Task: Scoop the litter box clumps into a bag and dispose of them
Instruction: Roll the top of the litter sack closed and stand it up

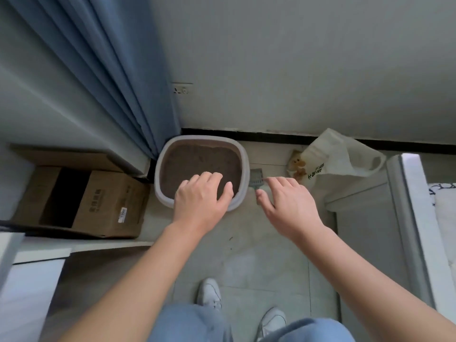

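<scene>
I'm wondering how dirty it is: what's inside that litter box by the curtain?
Brownish-grey litter fills the litter box, its surface uneven. No distinct clumps can be made out. The left hand covers the near part from view, so what lies there is hidden.

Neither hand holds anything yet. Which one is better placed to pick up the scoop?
Right. The open right hand hangs nearest the scoop, which lies on the floor just right of the litter box. The left hand, also open, is over the litter, farther away.

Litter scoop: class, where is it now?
In the head view, the litter scoop lies on the floor just right of the litter box, partly hidden by the right hand, left of the white bag.
</scene>
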`<state>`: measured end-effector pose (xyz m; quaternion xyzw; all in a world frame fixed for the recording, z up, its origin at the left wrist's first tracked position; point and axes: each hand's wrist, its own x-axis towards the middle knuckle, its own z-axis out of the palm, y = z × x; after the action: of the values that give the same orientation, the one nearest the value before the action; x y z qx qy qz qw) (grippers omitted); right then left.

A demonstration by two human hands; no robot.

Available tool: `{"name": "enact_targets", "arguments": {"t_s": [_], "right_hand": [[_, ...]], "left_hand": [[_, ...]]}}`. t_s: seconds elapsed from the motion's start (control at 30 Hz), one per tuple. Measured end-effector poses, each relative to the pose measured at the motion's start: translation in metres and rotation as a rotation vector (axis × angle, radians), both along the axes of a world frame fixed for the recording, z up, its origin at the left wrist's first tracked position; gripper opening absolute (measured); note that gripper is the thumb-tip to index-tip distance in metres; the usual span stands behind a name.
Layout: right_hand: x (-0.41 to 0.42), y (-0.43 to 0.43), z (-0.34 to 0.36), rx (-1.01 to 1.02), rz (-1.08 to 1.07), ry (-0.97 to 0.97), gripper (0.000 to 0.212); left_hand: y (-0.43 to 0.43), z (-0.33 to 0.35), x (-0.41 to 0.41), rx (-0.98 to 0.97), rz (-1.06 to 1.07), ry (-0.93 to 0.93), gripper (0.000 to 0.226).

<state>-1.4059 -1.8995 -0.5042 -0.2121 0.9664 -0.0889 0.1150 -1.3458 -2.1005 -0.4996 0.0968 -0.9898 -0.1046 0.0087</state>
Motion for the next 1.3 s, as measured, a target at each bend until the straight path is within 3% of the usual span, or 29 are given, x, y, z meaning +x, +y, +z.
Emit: {"name": "enact_targets", "arguments": {"t_s": [0.27, 0.43, 0.53, 0.83, 1.3], "right_hand": [[-0.058, 0.022, -0.147, -0.068, -0.142, 0.074, 0.052], [-0.086, 0.035, -0.207, -0.120, -0.221, 0.132, 0.054], [-0.090, 0.045, -0.231, -0.135, -0.261, 0.130, 0.054], [-0.100, 0.063, -0.227, -0.178, -0.400, 0.095, 0.053], [-0.110, 0.095, -0.237, -0.156, -0.420, 0.130, 0.050]], "left_hand": [[0.020, -0.139, -0.079, 0.028, -0.107, 0.082, 0.052], [0.035, -0.197, -0.118, 0.008, -0.171, 0.164, 0.045], [0.042, -0.221, -0.129, 0.015, -0.194, 0.156, 0.052], [0.079, -0.234, -0.149, 0.108, -0.270, 0.117, 0.054], [0.098, -0.234, -0.175, 0.140, -0.326, 0.159, 0.061]]}}
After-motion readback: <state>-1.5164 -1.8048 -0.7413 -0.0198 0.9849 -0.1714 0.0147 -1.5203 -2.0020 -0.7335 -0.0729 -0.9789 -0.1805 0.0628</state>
